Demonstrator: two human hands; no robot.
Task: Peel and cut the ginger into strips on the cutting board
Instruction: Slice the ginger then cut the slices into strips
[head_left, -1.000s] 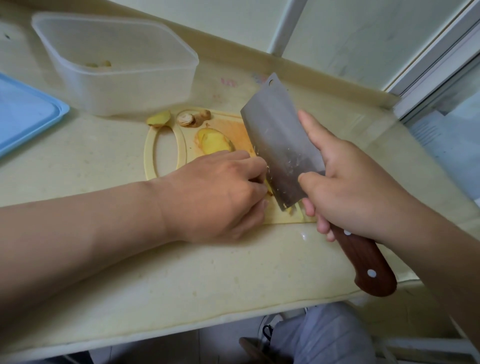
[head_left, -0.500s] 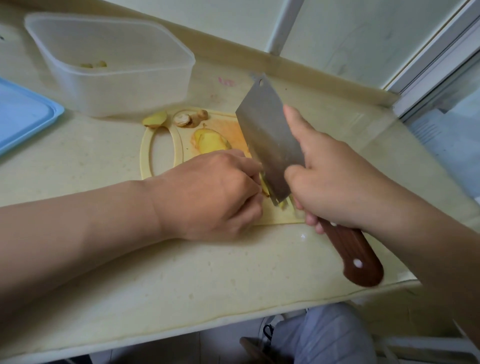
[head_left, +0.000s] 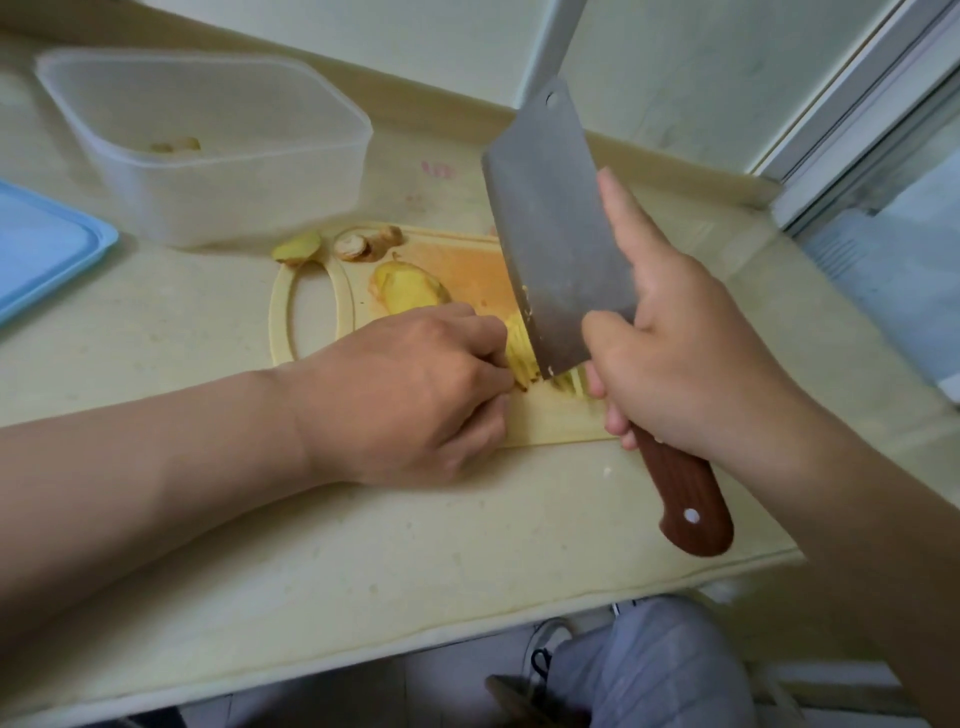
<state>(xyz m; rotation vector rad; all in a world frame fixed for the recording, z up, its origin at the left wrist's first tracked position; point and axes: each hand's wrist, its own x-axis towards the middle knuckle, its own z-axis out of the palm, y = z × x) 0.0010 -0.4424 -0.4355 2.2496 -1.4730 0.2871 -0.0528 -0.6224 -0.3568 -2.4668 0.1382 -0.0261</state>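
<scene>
ginger slices (head_left: 517, 353) lie on the cutting board (head_left: 550, 428), pinned under the curled fingertips of the left hand (head_left: 410, 395) — the right hand (head_left: 675, 364) grips the cleaver (head_left: 550, 234), its heel down at the slices. beyond sits a peeled piece (head_left: 410, 291), then a plastic tub (head_left: 208, 156).
</scene>
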